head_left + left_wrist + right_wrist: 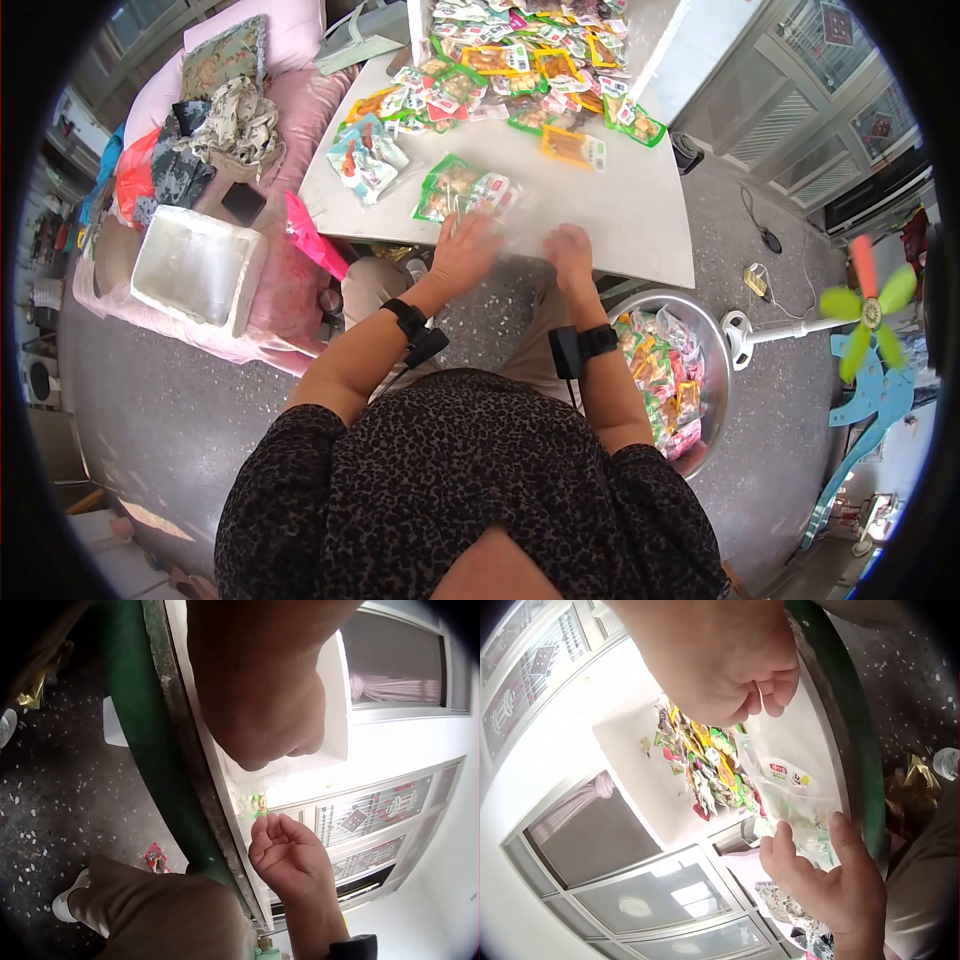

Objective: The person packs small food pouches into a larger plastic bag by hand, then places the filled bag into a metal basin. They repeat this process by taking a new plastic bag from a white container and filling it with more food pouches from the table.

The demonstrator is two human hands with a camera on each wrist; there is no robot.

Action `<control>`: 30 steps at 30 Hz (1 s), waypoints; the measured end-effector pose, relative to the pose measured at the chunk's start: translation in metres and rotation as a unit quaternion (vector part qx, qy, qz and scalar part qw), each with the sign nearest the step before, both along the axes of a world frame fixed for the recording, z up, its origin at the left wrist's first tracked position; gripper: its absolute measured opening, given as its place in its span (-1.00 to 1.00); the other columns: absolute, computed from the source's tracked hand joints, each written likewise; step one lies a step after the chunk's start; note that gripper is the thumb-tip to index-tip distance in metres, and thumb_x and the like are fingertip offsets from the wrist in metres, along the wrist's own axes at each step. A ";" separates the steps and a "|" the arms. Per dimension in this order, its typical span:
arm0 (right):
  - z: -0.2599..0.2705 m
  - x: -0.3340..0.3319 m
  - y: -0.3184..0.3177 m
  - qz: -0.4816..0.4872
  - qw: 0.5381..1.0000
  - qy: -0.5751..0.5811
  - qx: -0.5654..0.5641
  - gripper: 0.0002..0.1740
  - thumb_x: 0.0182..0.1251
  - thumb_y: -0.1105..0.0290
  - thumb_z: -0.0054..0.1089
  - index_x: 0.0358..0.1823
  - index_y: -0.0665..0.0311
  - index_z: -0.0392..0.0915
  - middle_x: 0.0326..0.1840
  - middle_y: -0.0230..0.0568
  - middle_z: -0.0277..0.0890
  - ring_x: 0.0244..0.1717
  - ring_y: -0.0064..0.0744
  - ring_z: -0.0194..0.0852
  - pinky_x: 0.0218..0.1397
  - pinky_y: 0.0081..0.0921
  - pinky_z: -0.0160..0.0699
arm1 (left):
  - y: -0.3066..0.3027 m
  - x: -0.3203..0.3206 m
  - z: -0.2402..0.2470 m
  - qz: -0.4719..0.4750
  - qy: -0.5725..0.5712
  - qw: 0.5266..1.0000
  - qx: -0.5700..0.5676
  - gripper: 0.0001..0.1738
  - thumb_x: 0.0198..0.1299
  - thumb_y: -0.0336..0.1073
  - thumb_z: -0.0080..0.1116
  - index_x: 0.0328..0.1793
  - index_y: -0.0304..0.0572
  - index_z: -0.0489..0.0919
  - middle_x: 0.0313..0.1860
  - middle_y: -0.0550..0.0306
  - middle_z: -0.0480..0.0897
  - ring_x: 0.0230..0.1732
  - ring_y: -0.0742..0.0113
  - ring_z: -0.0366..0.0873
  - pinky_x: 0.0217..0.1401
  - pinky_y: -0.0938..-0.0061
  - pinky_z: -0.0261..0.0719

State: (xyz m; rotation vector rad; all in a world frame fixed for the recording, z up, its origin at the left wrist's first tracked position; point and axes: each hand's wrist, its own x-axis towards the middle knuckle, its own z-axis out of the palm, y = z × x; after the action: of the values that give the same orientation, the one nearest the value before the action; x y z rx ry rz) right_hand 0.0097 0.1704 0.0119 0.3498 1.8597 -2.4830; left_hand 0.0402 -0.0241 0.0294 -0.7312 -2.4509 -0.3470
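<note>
A clear plastic bag point(784, 799) with a small red label lies at the table's near edge, blurred in the head view. My right hand point(570, 255) has its fingers curled, and in the right wrist view the right hand point(727, 667) pinches the bag's edge. My left hand point(468, 250) is at the bag's other side, the left hand's point(825, 881) fingers and thumb spread apart over the film. Just beyond the left fingertips in the head view is a green-edged food packet point(460, 190). The left wrist view shows the right hand point(292, 859) palm-side, fingers bent.
A heap of packets point(520, 70) fills the white box at the back of the table point(640, 220). A blue-white packet point(365, 160) and an orange one point(573, 148) lie nearer. A metal basin point(715, 375) of packets is at right; a foam box point(190, 265) rests on the bed.
</note>
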 end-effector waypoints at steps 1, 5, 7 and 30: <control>-0.002 0.001 -0.001 0.009 1.000 0.000 0.004 -0.72 0.04 0.46 0.03 -0.19 0.33 0.28 -0.39 -0.34 0.34 -0.43 -0.55 0.40 -0.50 -0.72 0.34 | 0.003 0.000 0.000 0.008 0.000 1.000 -0.001 -0.60 -0.24 -0.25 0.09 -0.14 0.10 0.44 0.04 0.10 0.31 0.15 0.17 0.17 0.15 0.06 0.00; -0.007 0.008 -0.005 0.027 1.000 -0.004 0.000 -0.73 0.03 0.45 0.03 -0.20 0.31 0.30 -0.40 -0.34 0.35 -0.42 -0.56 0.40 -0.50 -0.72 0.34 | 0.013 -0.007 -0.009 -0.004 0.025 1.000 0.017 -0.68 -0.23 -0.27 0.12 -0.23 0.01 0.46 -0.01 0.03 0.33 0.13 0.12 0.18 0.15 0.01 -0.03; 0.001 0.014 -0.008 0.015 1.000 -0.010 -0.002 -0.75 0.01 0.46 0.03 -0.23 0.30 0.31 -0.43 -0.34 0.36 -0.46 -0.55 0.37 -0.50 -0.70 0.33 | 0.012 -0.011 -0.018 -0.026 0.025 0.999 0.010 -0.76 -0.21 -0.30 0.09 -0.31 -0.03 0.46 -0.04 0.04 0.36 0.11 0.12 0.20 0.15 0.02 -0.02; 0.105 0.026 -0.012 0.263 0.955 0.125 0.050 -0.82 0.02 0.58 0.05 -0.29 0.31 0.37 -0.38 -0.35 0.41 -0.32 -0.58 0.35 -0.26 -0.67 0.34 | -0.050 0.011 0.113 -0.175 -0.493 0.597 0.608 -0.92 0.15 -0.41 -0.14 -0.30 -0.24 0.38 -0.27 0.11 0.49 -0.18 0.30 0.45 -0.08 0.48 0.39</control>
State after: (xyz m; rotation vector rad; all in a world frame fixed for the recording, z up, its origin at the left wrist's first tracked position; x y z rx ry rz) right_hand 0.0356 0.1582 0.1173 -0.4307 1.8485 -2.1439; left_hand 0.0514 -0.0736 0.1426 -0.3138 -1.9202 -2.8199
